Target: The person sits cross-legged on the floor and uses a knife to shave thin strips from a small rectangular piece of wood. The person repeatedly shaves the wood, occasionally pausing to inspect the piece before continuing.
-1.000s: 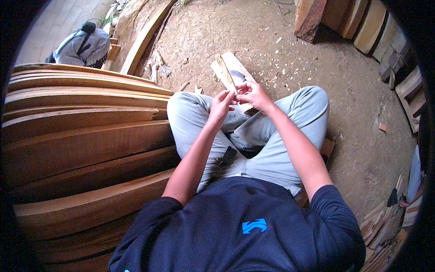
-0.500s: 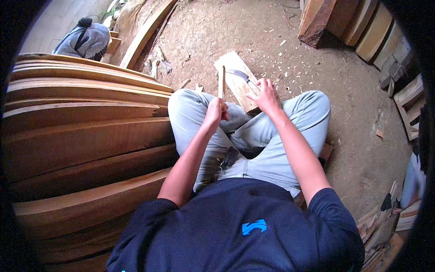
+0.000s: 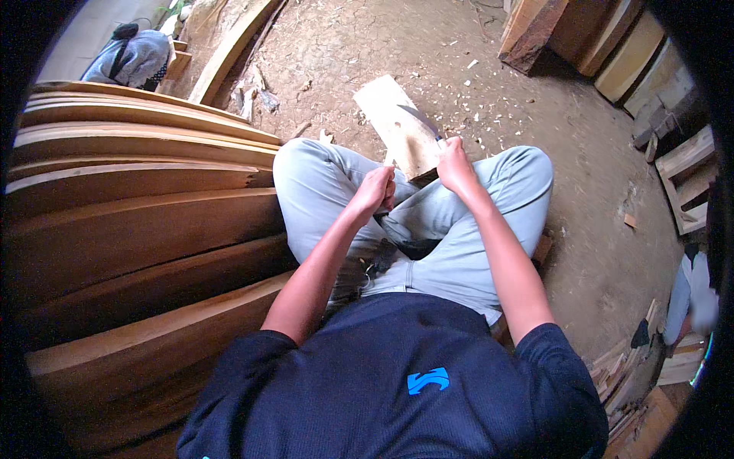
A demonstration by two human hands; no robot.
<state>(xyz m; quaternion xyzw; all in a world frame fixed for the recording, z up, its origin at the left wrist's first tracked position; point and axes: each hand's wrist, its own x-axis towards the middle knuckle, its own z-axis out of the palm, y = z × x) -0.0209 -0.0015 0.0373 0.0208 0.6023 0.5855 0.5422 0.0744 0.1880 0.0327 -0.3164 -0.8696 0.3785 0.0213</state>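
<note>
I sit cross-legged with a pale wooden board slanting away in front of my shins. My left hand is closed round a thin wooden stick; only a short end shows above the fist. To the right, my right hand grips a knife with a dark, curved blade. The blade appears edge-on over the board's right side, and the fingers cover most of the handle. Both hands hover near the board's near end, apart from each other.
Stacked planks rise close on my left. Thick timber pieces lean at the far right, with a wooden frame beyond. Wood chips litter the dirt floor. A grey cloth bundle sits far left.
The stick has gone from standing upright to barely showing above my left fist. My right hand has closed tighter on the knife, whose blade has turned edge-on. The view has shifted slightly.
</note>
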